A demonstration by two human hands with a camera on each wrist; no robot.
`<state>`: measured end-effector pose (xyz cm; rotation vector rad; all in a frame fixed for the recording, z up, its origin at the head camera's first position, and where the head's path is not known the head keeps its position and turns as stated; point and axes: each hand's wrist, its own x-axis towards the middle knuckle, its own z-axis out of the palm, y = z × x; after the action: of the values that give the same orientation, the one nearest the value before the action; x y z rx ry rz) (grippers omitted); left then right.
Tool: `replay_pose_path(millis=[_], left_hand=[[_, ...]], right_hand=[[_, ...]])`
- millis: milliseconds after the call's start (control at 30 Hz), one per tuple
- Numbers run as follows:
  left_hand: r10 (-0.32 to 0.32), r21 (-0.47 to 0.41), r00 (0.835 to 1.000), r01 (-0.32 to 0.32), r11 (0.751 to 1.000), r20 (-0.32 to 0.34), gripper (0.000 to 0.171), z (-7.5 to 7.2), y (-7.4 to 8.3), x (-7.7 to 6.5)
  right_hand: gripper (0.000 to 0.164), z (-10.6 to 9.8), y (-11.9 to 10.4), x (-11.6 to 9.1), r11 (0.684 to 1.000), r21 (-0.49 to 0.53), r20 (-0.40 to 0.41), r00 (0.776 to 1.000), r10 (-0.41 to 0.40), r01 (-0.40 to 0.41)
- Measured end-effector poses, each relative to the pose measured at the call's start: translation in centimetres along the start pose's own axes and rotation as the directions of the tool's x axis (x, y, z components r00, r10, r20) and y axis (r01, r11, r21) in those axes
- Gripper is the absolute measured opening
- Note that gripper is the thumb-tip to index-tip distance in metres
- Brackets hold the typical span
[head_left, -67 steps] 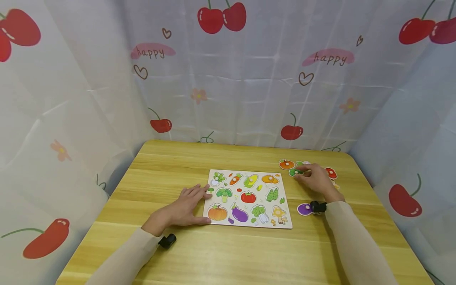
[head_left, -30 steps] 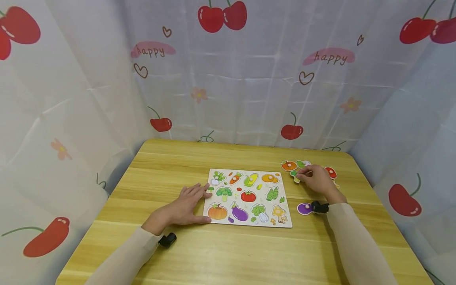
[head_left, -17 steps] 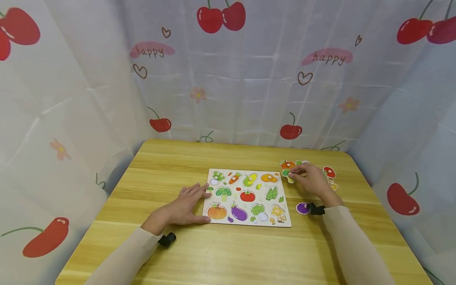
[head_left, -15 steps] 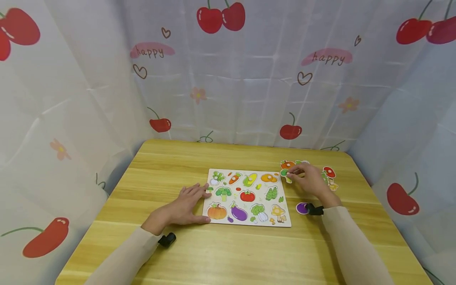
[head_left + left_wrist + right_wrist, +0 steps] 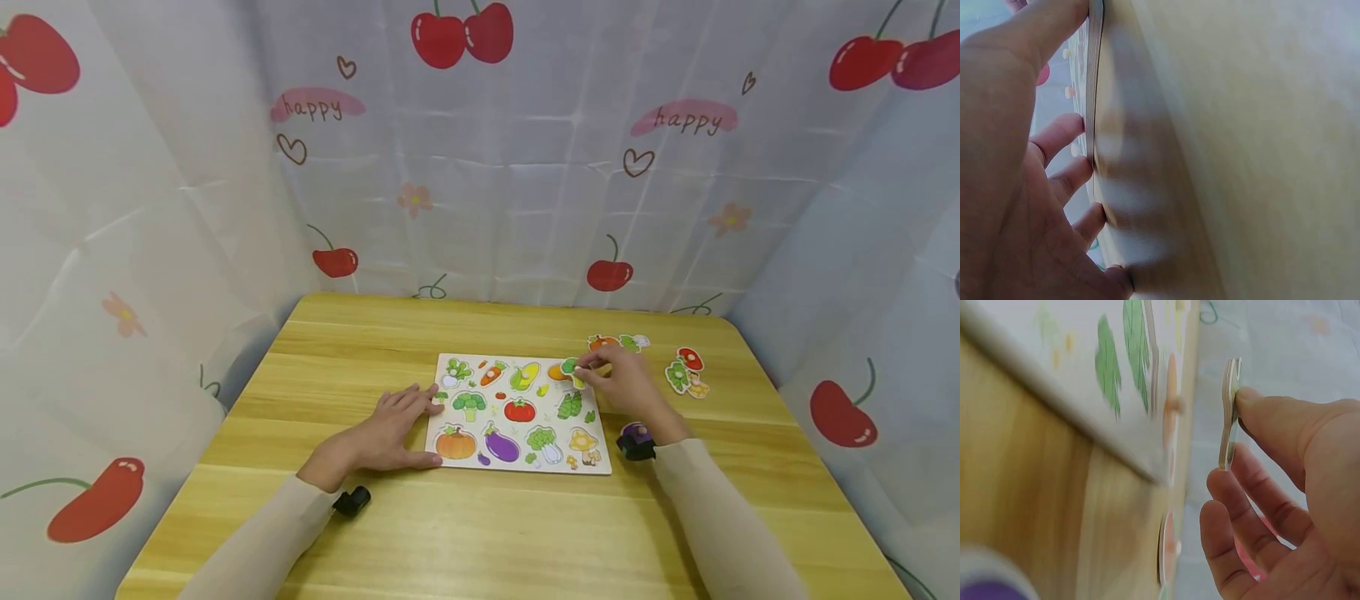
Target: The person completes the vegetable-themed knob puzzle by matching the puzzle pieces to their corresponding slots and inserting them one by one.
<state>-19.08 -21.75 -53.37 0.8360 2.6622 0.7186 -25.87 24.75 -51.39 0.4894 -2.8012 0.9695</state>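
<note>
In the head view, my right hand [image 5: 622,382] pinches a broccoli puzzle piece [image 5: 572,370] above the top right corner of the white vegetable puzzle board [image 5: 480,461]. The right wrist view has the broccoli piece [image 5: 1229,415] edge-on between thumb and fingers, lifted off the board. My left hand [image 5: 386,431] rests at the board's left edge, fingers spread and thumb on the lower left corner. The left wrist view shows those fingertips touching the board's edge [image 5: 1092,94]. Pictures of a pumpkin, eggplant, tomato and other vegetables cover the board.
Behind the right hand lie a pumpkin piece [image 5: 600,342] and a green-and-white piece [image 5: 634,342]. Farther right are a red piece [image 5: 690,359], a green leafy piece [image 5: 677,377] and a mushroom piece [image 5: 698,386]. A purple piece [image 5: 639,430] is partly hidden by the right wrist camera.
The right hand has taken the broccoli piece from the loose pieces and carried it left, over the board's top right corner. The left hand has stayed at the board's edge.
</note>
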Motion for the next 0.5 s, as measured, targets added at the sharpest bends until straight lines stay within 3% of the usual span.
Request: replay_pose_path(millis=[200, 500], left_hand=[[-0.001, -0.002, 1.000, 0.001, 1.000, -0.001, 0.104, 0.0, 0.1, 0.0], [0.005, 0.014, 1.000, -0.005, 1.000, 0.002, 0.104, 0.0, 0.1, 0.1]], right_hand=[[0.010, 1.3, -1.6, 0.2, 0.998, -0.009, -0.014, 0.997, -0.069, 0.069], [0.007, 2.9, -4.8, 0.5, 0.997, 0.003, 0.032, 0.996, -0.077, 0.077]])
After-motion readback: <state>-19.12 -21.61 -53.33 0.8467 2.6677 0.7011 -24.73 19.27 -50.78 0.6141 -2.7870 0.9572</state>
